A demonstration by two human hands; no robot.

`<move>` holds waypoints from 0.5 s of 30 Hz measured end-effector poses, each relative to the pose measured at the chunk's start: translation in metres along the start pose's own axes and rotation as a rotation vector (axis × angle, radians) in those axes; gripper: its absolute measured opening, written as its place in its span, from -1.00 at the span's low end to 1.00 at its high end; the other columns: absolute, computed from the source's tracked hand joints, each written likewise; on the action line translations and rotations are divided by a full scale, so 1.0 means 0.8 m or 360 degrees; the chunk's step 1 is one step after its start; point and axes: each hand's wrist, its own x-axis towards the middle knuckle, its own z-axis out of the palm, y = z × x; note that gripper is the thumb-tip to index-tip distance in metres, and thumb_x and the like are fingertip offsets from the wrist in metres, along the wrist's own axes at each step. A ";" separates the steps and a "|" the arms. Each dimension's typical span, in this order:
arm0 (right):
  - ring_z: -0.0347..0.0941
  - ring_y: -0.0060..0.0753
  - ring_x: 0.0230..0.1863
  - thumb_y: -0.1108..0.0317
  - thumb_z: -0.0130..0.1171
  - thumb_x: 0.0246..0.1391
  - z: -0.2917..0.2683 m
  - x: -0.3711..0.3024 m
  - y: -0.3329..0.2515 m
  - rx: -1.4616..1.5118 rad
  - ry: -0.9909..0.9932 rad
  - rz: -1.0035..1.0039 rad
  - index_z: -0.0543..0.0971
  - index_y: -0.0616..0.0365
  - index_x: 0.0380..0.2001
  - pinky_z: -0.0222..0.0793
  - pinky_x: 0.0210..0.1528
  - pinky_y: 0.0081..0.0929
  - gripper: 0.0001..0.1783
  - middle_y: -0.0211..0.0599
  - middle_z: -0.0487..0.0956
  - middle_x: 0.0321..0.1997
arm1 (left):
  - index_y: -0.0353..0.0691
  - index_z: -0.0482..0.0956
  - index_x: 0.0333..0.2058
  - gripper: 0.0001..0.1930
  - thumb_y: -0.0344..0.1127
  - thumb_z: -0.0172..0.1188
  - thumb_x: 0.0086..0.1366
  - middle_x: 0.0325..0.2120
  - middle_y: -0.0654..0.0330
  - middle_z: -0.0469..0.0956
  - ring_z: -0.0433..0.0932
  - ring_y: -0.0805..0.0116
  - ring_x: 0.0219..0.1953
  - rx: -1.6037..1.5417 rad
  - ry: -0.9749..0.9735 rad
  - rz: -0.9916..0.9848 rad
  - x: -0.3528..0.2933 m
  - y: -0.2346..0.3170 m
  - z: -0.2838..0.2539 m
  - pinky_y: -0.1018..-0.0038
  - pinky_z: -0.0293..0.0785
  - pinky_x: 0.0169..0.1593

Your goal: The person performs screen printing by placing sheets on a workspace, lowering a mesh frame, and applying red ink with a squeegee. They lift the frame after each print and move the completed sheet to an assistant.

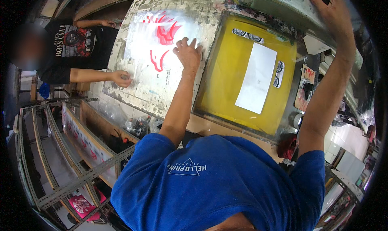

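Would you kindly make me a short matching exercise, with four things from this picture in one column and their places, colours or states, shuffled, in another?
Column one
1. The wearer's left hand
2. The wearer's right hand
3. The white paper
4. The co-worker's T-shirt

Column two
A. Lying on the yellow panel
B. Mostly black, with a picture on the front
C. Near the upper right of the picture
D. Fingers spread, close to the red strokes

Right pairs: 1-D, 2-C, 3-A, 4-B

The red-printed sheet [163,47] looks glossy, its table [209,22] rough.
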 end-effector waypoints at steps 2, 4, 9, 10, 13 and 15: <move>0.47 -0.08 0.13 0.32 0.22 0.07 0.000 0.003 0.002 -0.0037 0.0007 -0.0044 0.66 0.07 -0.01 0.33 0.28 -0.20 -0.62 -0.04 0.60 0.07 | 0.10 0.78 -0.30 -0.76 -0.17 0.46 -0.02 -0.07 0.27 0.52 0.33 0.15 0.09 -0.0119 -0.0147 -0.0099 0.001 0.004 0.013 0.11 0.16 0.08; 0.50 -0.08 0.10 0.32 0.20 0.04 -0.006 0.009 -0.001 -0.0008 -0.0042 -0.0136 0.66 0.08 -0.01 0.34 0.27 -0.21 -0.60 -0.03 0.63 0.03 | 0.08 0.79 -0.40 -0.83 -0.19 0.46 -0.05 -0.07 0.28 0.52 0.33 0.16 0.08 -0.0159 0.0013 -0.0134 -0.002 -0.009 0.026 0.13 0.16 0.09; 0.54 -0.07 0.04 0.31 0.19 0.01 -0.003 0.005 -0.003 -0.0028 -0.0036 -0.0066 0.66 0.15 -0.02 0.38 0.22 -0.23 -0.58 -0.01 0.65 0.00 | -0.05 0.78 -0.45 -0.88 -0.24 0.46 0.00 -0.06 0.25 0.56 0.36 0.17 0.11 -0.0608 -0.0073 -0.0100 0.000 0.021 -0.004 0.10 0.17 0.14; 0.54 -0.07 0.04 0.31 0.19 0.01 0.003 0.008 0.009 0.0009 -0.0033 -0.0068 0.66 0.16 -0.02 0.38 0.21 -0.24 -0.58 -0.02 0.65 0.00 | -0.08 0.78 -0.45 -0.89 -0.24 0.46 0.02 -0.04 0.24 0.56 0.35 0.16 0.14 -0.0790 -0.0226 -0.0069 -0.007 0.039 -0.019 0.09 0.16 0.16; 0.55 -0.08 0.04 0.30 0.19 0.01 0.013 0.027 0.033 0.0134 -0.0057 -0.0005 0.66 0.20 -0.03 0.39 0.19 -0.26 -0.57 -0.01 0.65 0.00 | -0.11 0.76 -0.26 -0.74 -0.12 0.41 0.11 0.14 0.14 0.48 0.28 0.07 0.27 -0.1489 -0.0608 0.0322 -0.044 0.076 -0.037 -0.03 0.10 0.25; 0.56 -0.09 0.03 0.30 0.20 0.02 0.012 0.027 0.039 0.0182 -0.0071 -0.0043 0.65 0.21 -0.02 0.41 0.17 -0.28 -0.57 -0.01 0.66 -0.01 | -0.08 0.69 -0.09 -0.60 -0.01 0.36 0.16 0.22 0.09 0.39 0.24 0.02 0.30 -0.1131 -0.0598 0.0494 -0.063 0.106 -0.056 -0.09 0.06 0.26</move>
